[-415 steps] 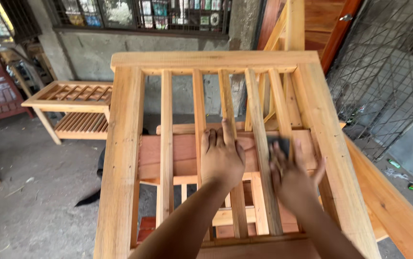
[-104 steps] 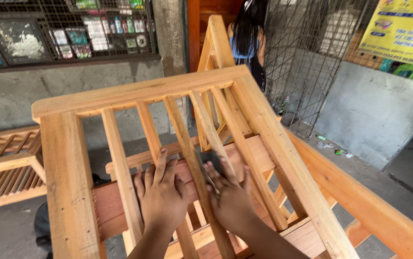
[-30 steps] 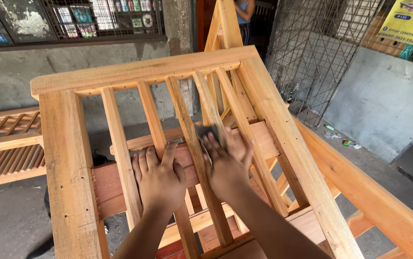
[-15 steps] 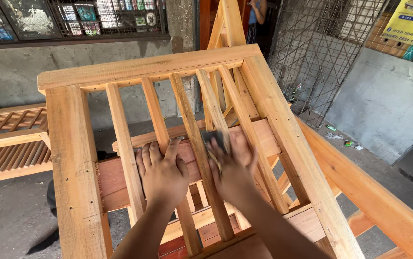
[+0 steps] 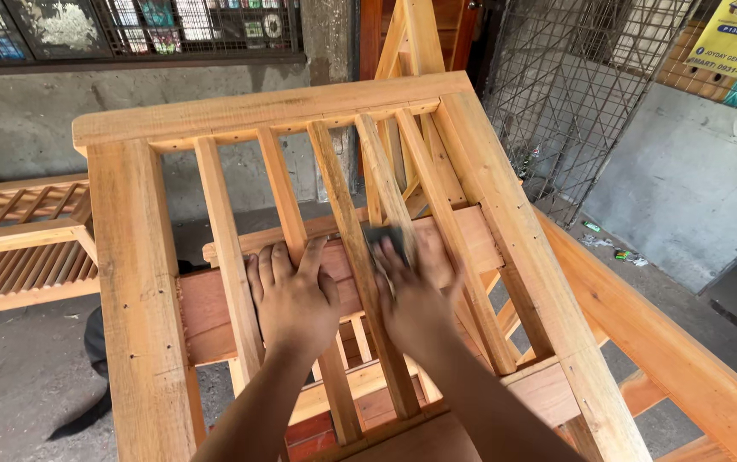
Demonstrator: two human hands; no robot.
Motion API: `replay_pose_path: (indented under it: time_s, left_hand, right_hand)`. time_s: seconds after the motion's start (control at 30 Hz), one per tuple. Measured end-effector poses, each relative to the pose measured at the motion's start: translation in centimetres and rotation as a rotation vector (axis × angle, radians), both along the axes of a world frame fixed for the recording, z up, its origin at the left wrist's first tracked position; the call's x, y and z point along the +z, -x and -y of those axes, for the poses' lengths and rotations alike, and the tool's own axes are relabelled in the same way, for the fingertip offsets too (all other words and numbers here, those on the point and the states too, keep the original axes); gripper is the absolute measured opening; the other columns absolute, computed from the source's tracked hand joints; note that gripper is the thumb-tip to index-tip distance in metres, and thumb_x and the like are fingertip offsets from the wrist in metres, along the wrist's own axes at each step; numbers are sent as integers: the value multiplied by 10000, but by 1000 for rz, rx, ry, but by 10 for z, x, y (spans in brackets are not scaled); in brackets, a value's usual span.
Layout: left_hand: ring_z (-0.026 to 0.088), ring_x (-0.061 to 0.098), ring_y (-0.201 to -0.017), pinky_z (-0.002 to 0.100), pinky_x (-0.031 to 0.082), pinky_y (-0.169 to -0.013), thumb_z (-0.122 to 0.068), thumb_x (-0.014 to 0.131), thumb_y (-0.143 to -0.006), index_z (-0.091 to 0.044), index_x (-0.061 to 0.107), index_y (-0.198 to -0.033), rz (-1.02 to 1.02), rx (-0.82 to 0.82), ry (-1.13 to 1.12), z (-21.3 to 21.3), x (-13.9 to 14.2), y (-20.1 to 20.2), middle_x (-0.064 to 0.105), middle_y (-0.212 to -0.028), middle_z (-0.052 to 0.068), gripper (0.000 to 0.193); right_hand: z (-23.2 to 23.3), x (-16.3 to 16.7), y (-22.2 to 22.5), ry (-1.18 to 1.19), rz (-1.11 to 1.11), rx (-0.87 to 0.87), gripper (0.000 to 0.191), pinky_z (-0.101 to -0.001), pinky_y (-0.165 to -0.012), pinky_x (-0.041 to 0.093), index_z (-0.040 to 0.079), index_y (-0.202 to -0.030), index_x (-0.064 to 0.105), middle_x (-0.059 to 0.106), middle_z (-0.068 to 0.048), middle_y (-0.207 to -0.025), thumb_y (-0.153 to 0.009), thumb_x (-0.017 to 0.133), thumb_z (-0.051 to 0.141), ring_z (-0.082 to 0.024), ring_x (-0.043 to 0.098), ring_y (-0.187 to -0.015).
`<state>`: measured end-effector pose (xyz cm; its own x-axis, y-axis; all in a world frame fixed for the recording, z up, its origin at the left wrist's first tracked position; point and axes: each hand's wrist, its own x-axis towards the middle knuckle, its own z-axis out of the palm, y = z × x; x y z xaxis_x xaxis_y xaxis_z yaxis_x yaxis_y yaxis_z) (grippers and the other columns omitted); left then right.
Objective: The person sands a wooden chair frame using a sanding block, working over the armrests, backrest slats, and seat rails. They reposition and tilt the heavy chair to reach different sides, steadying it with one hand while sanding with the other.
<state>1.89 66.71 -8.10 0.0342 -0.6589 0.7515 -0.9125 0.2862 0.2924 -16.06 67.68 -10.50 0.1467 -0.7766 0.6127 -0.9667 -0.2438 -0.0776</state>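
Note:
A bare wooden slatted frame (image 5: pixel 137 282) fills the head view, with several upright slats running away from me. My left hand (image 5: pixel 293 295) lies flat, fingers apart, over one slat near the middle. My right hand (image 5: pixel 410 287) presses a dark piece of sandpaper (image 5: pixel 383 234) against the slat (image 5: pixel 386 188) to the right of it. Behind the slats a reddish cross plank (image 5: pixel 214 308) shows.
A second slatted wooden piece (image 5: pixel 17 248) stands at the left on the concrete floor. A wire mesh panel (image 5: pixel 574 103) and a grey wall are at the right. A long wooden rail (image 5: pixel 668 342) runs down the lower right. A barred window is at the back.
My right hand has slid the sandpaper back and forth along the slat, now a little lower than a second ago. The left hand stays resting on its slat.

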Motion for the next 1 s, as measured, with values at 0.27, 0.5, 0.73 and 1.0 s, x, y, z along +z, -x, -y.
replay_pose_path:
  time_s: [0.27,0.5,0.73,1.0]
  left_hand:
    - [464,468,-1307,584,225,-1201,-204,568,-867,-168,621,-1342,-22,-4,-16,0,4,0,559,-1292,295,479]
    - [454,457,-1327,574,222,-1213,-215,572,-861,-180,615,-1360,-19,-2,-26,4,-5,-1,548,-1317,307,503]
    - [459,403,-1397,579,177,-1173,-235,663,-744,40,518,-1455,142,-290,103,-25,14,11,543,-1445,278,776]
    - [277,636,-1163,554,230,-1260,-148,660,-877,-103,662,-948,294,-660,-272,-72,39,47,668,-1060,77,85]
  right_hand:
    - [9,6,5,55,-90,-36,504,-810,-1083,-74,235,-1508,462,470,45,-1555,-1013,417,321,-262,141,-1560]
    - [-7,-6,1,9,-43,-9,514,-807,-1074,-87,199,-1537,447,444,24,-1584,-1042,372,314,-225,181,-1508]
    - [-77,2,57,-303,200,238,370,-664,-1163,-28,195,-1343,656,649,-43,-1378,-985,584,256,-275,295,-1511]
    - [-82,26,98,-45,475,646,343,-595,-1283,153,138,-1276,698,759,-69,-1280,-933,697,129,-332,535,-1465]
